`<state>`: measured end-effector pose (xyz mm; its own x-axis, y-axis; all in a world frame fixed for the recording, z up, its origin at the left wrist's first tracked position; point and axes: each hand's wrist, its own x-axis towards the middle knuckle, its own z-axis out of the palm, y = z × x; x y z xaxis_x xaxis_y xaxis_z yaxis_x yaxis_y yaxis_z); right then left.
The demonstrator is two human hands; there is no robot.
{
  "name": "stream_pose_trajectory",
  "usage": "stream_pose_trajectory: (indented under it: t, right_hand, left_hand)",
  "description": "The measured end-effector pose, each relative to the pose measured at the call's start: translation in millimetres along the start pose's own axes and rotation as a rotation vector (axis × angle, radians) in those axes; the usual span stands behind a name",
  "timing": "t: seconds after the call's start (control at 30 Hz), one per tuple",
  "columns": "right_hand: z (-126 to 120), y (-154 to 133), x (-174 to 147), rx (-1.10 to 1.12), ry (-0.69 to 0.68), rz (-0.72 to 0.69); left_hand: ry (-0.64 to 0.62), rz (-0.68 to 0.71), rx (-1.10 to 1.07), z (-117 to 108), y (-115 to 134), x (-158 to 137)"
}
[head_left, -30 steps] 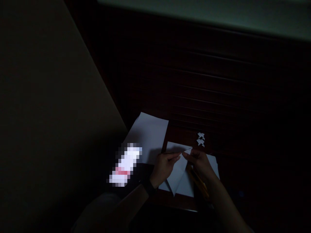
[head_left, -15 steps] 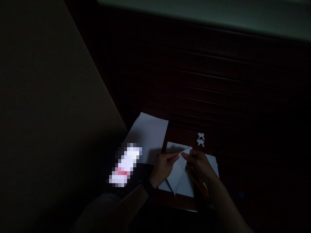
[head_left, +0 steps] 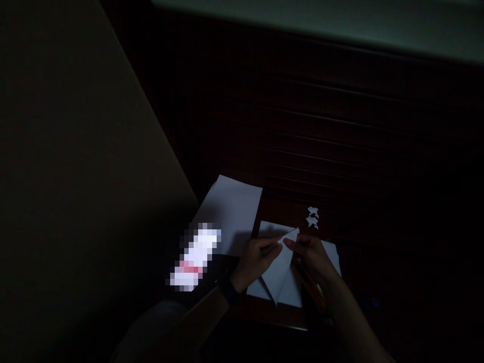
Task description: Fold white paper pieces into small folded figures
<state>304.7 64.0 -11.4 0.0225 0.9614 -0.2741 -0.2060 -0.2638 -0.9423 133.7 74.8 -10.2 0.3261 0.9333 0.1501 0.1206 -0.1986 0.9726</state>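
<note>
A folded sheet of white paper (head_left: 279, 275), pointed at its lower end, is held up between my hands. My left hand (head_left: 257, 259), with a dark band on its wrist, pinches the paper's upper left edge between thumb and fingers. On the upper right edge, my right hand (head_left: 312, 254) grips it with the thumb in front; some of its fingers are hidden. Beneath the folded piece lies a flat white sheet (head_left: 293, 297). A yellow-orange utility knife (head_left: 312, 288), partly covered, lies under my right forearm.
Two small folded paper pieces (head_left: 312, 217) sit beyond my right hand. Larger white sheets (head_left: 238, 206) lie at the left, near a glowing, pixelated screen (head_left: 196, 257). More paper (head_left: 333, 257) shows behind my right wrist. A dark slatted panel (head_left: 321, 121) rises behind the table.
The folded paper has tilted slightly, its lower point shifting a little to the right. My left thumb and right thumb have moved slightly along it.
</note>
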Motion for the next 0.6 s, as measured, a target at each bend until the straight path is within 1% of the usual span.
stream_pose_trajectory:
  t: [0.07, 0.13, 0.3, 0.5, 0.6]
  right_hand:
    - [-1, 0, 0, 0.007, -0.002, 0.003]
    - [-1, 0, 0, 0.006, -0.009, 0.011]
    - [-1, 0, 0, 0.025, 0.003, 0.022]
    - [-2, -2, 3, 0.081, 0.107, -0.061]
    - [-3, -3, 4, 0.118, 0.138, -0.079]
  left_hand:
    - [-0.051, -0.019, -0.035, -1, 0, 1]
    - [-0.065, -0.041, -0.042, -2, -2, 3]
    - [-0.021, -0.076, -0.013, 0, -9, 3]
    - [-0.045, -0.085, -0.052, 1, -9, 2]
    - [-0.052, -0.085, -0.077, 2, -8, 2]
